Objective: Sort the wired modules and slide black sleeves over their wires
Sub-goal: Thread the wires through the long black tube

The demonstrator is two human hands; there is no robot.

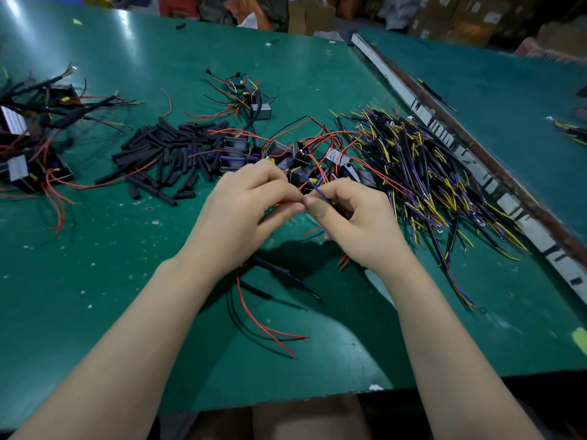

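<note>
A blue wire point(313, 187) at frame centre is pinched between both hands: left hand point(251, 201) at nine o'clock, right hand point(349, 214) at three. Judging by this, sleeving is underway; next needs a black sleeve from the pile point(168, 157) at ten o'clock. Unsorted modules point(295, 155) lie just beyond, at twelve.

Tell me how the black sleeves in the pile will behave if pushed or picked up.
The black sleeves look like short round tubes, so they would probably roll or scatter when pushed. Being small and hollow, they are likely light. They lie straight, so probably fairly stiff.
</note>
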